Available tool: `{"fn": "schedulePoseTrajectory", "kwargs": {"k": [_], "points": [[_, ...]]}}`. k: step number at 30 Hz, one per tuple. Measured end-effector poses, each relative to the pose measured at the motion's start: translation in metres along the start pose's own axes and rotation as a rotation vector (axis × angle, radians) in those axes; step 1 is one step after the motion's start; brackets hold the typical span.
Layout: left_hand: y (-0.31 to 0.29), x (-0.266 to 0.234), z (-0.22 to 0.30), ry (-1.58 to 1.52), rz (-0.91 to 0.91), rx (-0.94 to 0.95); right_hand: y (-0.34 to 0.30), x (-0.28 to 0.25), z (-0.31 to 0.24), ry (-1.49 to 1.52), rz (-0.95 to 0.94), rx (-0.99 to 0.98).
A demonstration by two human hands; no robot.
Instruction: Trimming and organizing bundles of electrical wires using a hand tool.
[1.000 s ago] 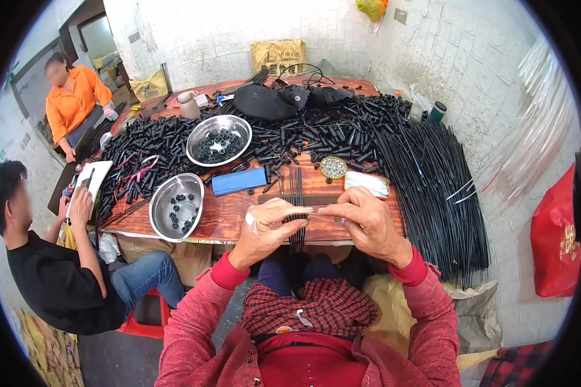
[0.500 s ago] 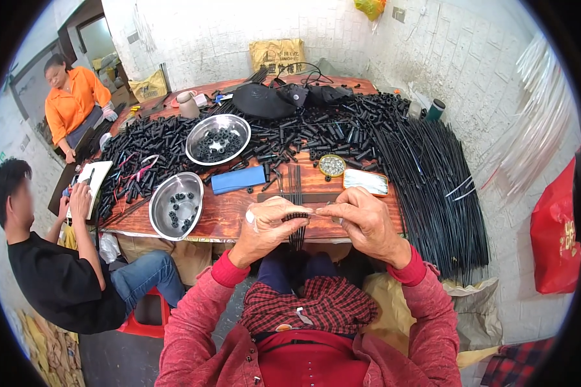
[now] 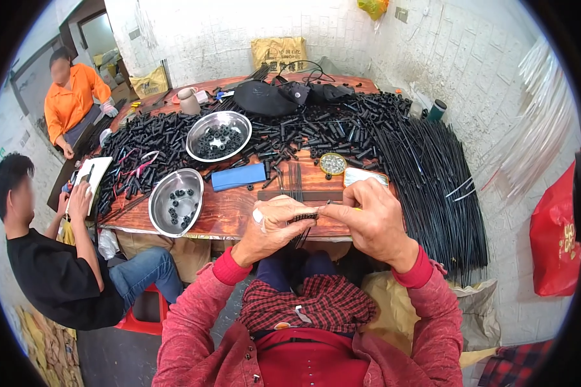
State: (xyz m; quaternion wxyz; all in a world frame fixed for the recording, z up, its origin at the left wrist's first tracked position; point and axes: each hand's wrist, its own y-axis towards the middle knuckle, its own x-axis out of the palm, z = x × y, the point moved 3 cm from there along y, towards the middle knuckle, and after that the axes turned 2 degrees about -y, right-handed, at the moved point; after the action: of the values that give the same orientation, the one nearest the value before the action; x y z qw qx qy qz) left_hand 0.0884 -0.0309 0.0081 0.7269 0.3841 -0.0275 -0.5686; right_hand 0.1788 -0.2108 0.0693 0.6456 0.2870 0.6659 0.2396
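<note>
Just over the table's near edge, my left hand is closed on a short black ridged strip, gripped between thumb and fingers. A white patch sits on the back of that hand. Close beside it, my right hand is pinched, its fingertips by the strip's end; what they hold is too small to name. Several thin black rods lie lengthwise on the table behind and below my left hand. A round tin of small metal pieces and a white rectangular tray are beyond my right hand.
Steel bowls with black rings stand to the left, near a blue case. Black tubes cover the back of the table; long rods fill its right. A person writes at left; another in orange stands farther back.
My right hand has turned and its fingertips have drawn slightly away from my left hand. My left hand has tilted a little, still gripping the ridged strip.
</note>
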Motion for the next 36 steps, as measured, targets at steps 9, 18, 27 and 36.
{"fn": "schedulePoseTrajectory", "kwargs": {"k": [9,18,27,36], "points": [[0.001,-0.004,-0.003,0.039,-0.026,0.044,0.003,0.009,0.002,0.114,-0.011,0.037],[0.002,-0.005,-0.005,-0.003,-0.029,0.064,0.007,0.017,0.006,0.193,-0.02,0.027],[0.003,-0.009,-0.004,0.001,-0.032,0.046,0.009,0.019,0.004,0.159,-0.001,0.025],[0.004,-0.006,-0.013,-0.056,-0.094,0.004,0.009,0.04,0.003,0.531,0.012,0.191]]}}
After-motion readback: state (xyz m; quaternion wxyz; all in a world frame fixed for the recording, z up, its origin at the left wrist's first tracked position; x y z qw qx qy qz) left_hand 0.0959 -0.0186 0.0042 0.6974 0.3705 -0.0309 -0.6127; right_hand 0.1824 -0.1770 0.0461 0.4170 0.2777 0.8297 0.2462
